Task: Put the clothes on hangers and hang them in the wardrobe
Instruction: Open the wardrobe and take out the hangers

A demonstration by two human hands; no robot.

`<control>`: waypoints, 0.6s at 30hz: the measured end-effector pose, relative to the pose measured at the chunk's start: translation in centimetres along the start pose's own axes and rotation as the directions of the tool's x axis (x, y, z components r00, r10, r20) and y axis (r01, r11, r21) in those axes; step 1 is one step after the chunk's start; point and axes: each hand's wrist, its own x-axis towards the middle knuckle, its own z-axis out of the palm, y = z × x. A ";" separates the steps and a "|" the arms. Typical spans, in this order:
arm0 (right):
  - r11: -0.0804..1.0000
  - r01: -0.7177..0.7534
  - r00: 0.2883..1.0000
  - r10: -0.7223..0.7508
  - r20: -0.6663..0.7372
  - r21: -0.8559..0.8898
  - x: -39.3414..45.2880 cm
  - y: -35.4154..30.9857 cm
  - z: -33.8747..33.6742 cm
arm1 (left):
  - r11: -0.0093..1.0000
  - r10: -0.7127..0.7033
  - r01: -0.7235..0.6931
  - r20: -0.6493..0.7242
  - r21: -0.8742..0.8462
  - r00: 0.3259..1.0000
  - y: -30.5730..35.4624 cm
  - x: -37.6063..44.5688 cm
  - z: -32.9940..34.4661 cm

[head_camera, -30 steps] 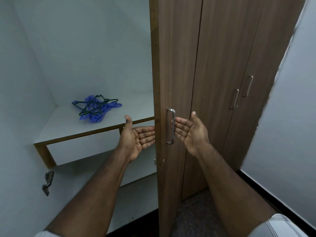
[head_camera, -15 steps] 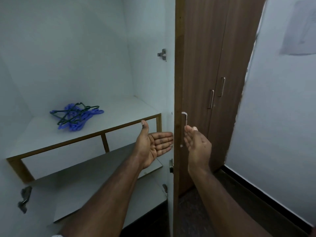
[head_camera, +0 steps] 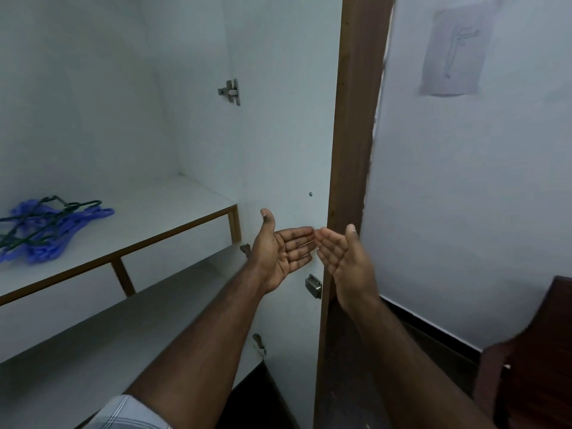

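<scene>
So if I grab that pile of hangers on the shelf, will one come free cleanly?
Probably not: the hangers lie tangled, green wire ones crossing blue plastic ones, so several may lift together. They look thin and light, likely stiff, and may slide on the smooth white shelf.

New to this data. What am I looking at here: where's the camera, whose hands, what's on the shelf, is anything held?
There is no robot: a person is working with bare hands. The single picture comes from a wide-angle camera worn on their head, looking forward and down, so the two forearms reach in from the bottom edge.

The left hand and right hand are both open, palms turned toward each other, fingertips almost meeting. Neither holds anything.

They are in front of an open wardrobe with a white interior. The brown door is seen edge-on between the hands and the room wall. On the upper shelf, at the left, lies a tangled pile of hangers, blue ones with a dark green one on top. The shelf below looks bare. No clothes are visible.

A sheet of paper hangs on the wall at right.
</scene>
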 end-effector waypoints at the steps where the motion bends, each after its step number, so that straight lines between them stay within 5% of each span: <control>1: 1.000 -0.004 1.000 0.004 -0.011 -0.014 0.5 -0.3 -0.4 | 1.000 -0.007 0.007 -0.002 0.007 1.000 0.0 0.5 0.1; 18: 0.995 -0.075 0.991 0.067 -0.118 -0.065 8.5 -2.4 -5.0 | 0.999 -0.040 0.041 -0.080 0.008 0.996 -1.6 4.1 -2.2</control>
